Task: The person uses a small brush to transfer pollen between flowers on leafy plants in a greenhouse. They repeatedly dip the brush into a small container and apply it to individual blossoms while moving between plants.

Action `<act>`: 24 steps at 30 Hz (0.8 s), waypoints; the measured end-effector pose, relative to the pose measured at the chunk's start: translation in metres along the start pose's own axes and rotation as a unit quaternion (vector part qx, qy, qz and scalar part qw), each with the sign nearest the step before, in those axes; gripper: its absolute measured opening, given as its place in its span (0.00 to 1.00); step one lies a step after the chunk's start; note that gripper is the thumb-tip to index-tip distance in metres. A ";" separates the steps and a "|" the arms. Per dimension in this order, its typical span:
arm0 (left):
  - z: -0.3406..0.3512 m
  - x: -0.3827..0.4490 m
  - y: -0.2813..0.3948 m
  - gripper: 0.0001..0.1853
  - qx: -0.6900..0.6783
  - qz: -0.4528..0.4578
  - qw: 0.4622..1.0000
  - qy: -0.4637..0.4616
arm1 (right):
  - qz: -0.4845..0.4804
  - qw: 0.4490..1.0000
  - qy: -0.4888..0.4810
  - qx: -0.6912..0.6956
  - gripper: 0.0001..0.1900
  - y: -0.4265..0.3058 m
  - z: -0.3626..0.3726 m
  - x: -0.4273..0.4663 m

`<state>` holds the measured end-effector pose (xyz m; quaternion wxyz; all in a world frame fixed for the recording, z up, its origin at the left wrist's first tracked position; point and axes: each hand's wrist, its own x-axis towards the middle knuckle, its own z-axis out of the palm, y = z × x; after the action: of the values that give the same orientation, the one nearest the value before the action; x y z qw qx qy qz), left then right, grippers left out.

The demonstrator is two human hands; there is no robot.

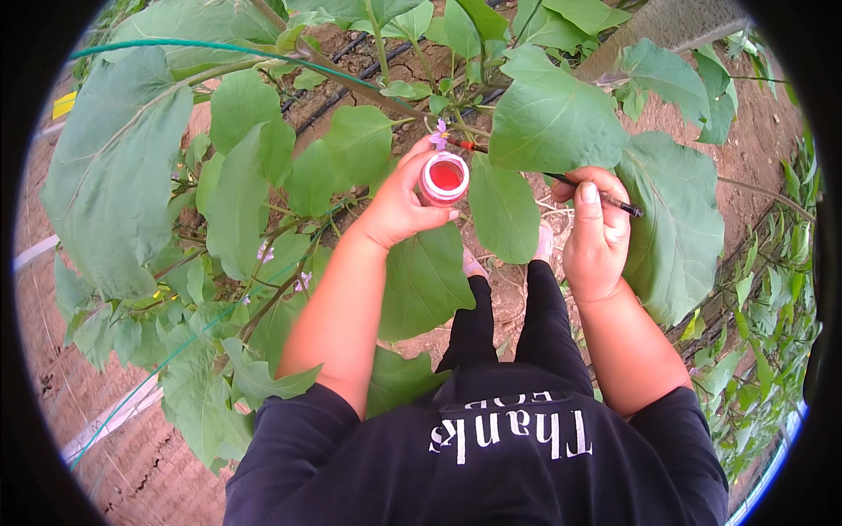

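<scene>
My left hand (pixel 411 200) is wrapped around a small open jar (pixel 445 179) with red liquid inside. Between the thumb and fingers of my right hand (pixel 595 223) is the dark handle of a slim paintbrush (pixel 618 202). A broad eggplant leaf (pixel 559 115) hides the middle of the brush. Its red-stained tip (pixel 466 144) comes out on the leaf's left side, close beside a purple eggplant flower (pixel 439 135) just above the jar. Whether the tip touches the flower, I cannot tell.
Large leaves (pixel 118 171) crowd the left side. A green support string (pixel 197 43) crosses the top, and another (pixel 197 335) runs lower left. More purple flowers (pixel 302 281) hang at left. Dark drip hoses (pixel 342 92) lie on the soil. A grey post (pixel 658 33) stands upper right.
</scene>
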<state>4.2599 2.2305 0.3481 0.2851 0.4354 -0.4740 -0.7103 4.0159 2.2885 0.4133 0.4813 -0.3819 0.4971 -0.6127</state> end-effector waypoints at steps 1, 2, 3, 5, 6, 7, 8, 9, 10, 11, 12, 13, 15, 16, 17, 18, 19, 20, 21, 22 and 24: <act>0.001 0.001 -0.001 0.40 0.000 0.003 1.000 -0.002 | -0.002 1.000 -0.003 -0.011 0.09 0.002 0.000 0.000; 0.001 0.000 -0.001 0.39 0.004 0.003 1.000 -0.001 | -0.004 1.000 -0.005 -0.021 0.09 0.004 0.001 0.000; 0.002 -0.001 0.000 0.38 0.009 0.003 1.000 0.000 | -0.006 0.999 -0.008 -0.032 0.10 0.005 0.001 0.000; 0.002 -0.002 -0.002 0.38 0.030 0.009 0.999 0.010 | 0.000 0.999 -0.002 -0.044 0.10 0.005 0.004 0.000; 0.003 -0.004 -0.003 0.37 0.029 0.009 0.999 0.013 | 0.007 0.999 0.001 -0.039 0.10 0.007 0.005 0.000; 0.002 -0.003 -0.005 0.38 0.032 0.006 0.999 0.011 | 0.015 0.999 0.004 -0.035 0.10 0.007 0.006 0.000; 0.001 -0.003 -0.007 0.39 0.035 0.003 0.999 0.008 | 0.006 0.999 -0.002 -0.039 0.10 0.008 0.007 0.000; 0.000 -0.004 -0.007 0.40 0.037 -0.001 0.999 0.006 | 0.005 0.999 -0.001 -0.046 0.10 0.010 0.008 0.000; 0.001 -0.004 -0.007 0.41 0.009 -0.007 1.000 0.013 | 0.005 0.999 -0.001 -0.052 0.10 0.012 0.008 0.001; 0.003 -0.005 -0.007 0.42 -0.018 -0.014 1.000 0.019 | 0.005 0.998 0.001 -0.058 0.11 0.013 0.009 0.001; 0.005 -0.005 -0.006 0.43 -0.046 -0.020 0.998 0.025 | 0.004 0.998 0.004 -0.059 0.11 0.013 0.008 0.001; 0.004 -0.005 -0.009 0.43 -0.042 -0.015 0.999 0.023 | 0.003 0.998 0.007 -0.059 0.11 0.011 0.007 0.001; 0.001 -0.002 -0.016 0.45 -0.031 -0.007 0.999 0.022 | -0.002 0.998 0.009 -0.059 0.11 0.010 0.005 0.002; -0.001 -0.002 -0.018 0.46 -0.024 -0.005 0.999 0.022 | -0.008 0.998 0.008 -0.059 0.11 0.009 0.004 0.003; -0.003 -0.001 -0.020 0.47 -0.013 -0.006 1.000 0.022 | -0.013 0.998 0.006 -0.059 0.11 0.009 0.004 0.003; -0.003 0.001 -0.020 0.48 -0.015 -0.008 1.000 0.021 | -0.010 0.998 0.009 -0.054 0.11 0.008 0.003 0.004; -0.003 0.002 -0.020 0.49 -0.017 -0.010 1.000 0.020 | -0.007 0.999 0.013 -0.048 0.11 0.008 0.003 0.004; -0.002 0.002 -0.019 0.50 -0.032 -0.013 0.999 0.020 | -0.004 0.999 0.016 -0.042 0.11 0.008 0.002 0.004; -0.001 0.002 -0.018 0.51 -0.041 -0.019 0.999 0.020 | 0.003 0.999 0.017 -0.042 0.11 0.009 0.002 0.004; 0.000 0.003 -0.016 0.52 -0.051 -0.024 0.998 0.019 | 0.010 0.999 0.019 -0.042 0.11 0.009 0.003 0.005; 0.000 0.003 -0.011 0.54 -0.059 -0.038 0.997 0.017 | 0.015 0.999 0.027 -0.027 0.11 0.012 0.008 0.006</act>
<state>4.2584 2.2322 0.3367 0.2909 0.4480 -0.4095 -0.7395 4.0240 2.2801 0.4035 0.4661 -0.3704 0.5322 -0.6020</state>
